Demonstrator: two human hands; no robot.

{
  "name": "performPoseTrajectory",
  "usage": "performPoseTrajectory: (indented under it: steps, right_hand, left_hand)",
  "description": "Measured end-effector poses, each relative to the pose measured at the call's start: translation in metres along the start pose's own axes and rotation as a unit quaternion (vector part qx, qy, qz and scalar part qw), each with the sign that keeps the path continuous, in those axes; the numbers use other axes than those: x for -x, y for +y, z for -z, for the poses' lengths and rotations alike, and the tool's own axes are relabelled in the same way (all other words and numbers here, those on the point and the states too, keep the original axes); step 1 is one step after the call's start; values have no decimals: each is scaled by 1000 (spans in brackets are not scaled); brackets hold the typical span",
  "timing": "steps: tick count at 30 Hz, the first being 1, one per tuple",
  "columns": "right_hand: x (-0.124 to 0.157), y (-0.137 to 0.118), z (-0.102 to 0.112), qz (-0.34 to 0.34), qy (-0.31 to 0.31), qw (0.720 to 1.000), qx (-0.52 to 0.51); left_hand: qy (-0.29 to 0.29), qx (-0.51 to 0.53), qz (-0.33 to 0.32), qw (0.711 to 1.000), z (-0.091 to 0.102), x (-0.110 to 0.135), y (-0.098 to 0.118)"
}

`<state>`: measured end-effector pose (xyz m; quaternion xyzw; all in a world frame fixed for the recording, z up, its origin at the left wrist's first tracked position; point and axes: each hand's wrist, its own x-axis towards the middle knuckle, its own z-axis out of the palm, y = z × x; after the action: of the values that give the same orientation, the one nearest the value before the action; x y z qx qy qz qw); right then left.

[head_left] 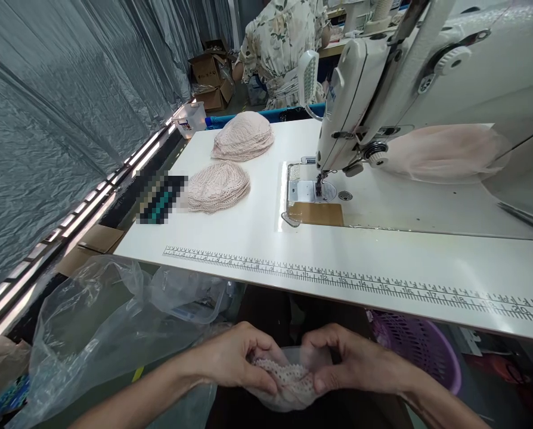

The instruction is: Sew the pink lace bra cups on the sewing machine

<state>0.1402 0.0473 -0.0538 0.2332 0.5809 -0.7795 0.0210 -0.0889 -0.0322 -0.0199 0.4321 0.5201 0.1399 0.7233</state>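
Note:
Low over the lap, in front of the table edge, both hands hold one piece of pale pink lace fabric [288, 381] with sheer mesh along it. My left hand [244, 357] pinches its left side between thumb and fingers. On the right side, my right hand [349, 360] grips it the same way. The piece is bunched and curved between them, and its underside is hidden. On the white table [231, 238] lie two stacks of similar lace pieces, a nearer stack [219, 187] and a farther stack [244, 136].
A white sewing machine [351, 101] stands at the right, with sheer pink fabric [445, 152] under its arm. A printed ruler [338, 277] runs along the table's front. Below are a clear plastic bag [92, 333] and a purple basket [427, 351]. Another person [284, 47] is behind the table.

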Motion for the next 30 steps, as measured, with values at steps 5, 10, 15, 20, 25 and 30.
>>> performPoseTrajectory:
  steps: [5, 10, 15, 20, 25, 30]
  right_hand:
    - [-4, 5, -7, 0, 21, 999, -24]
    - [-1, 5, -4, 3, 32, 999, -16]
    - [5, 1, 0, 12, 44, 999, 0]
    - [10, 8, 4, 14, 56, 998, 12]
    - [13, 15, 5, 8, 52, 998, 39]
    - [19, 16, 3, -13, 71, 992, 107]
  left_hand:
    - [-4, 26, 8, 1000, 2, 2, 2]
    - [14, 45, 2, 999, 7, 2, -7]
    - [45, 70, 6, 997, 8, 0, -9]
    - [46, 61, -4, 997, 5, 2, -2]
    - [69, 15, -13, 997, -3, 2, -6]
    - [107, -20, 7, 994, -11, 5, -10]
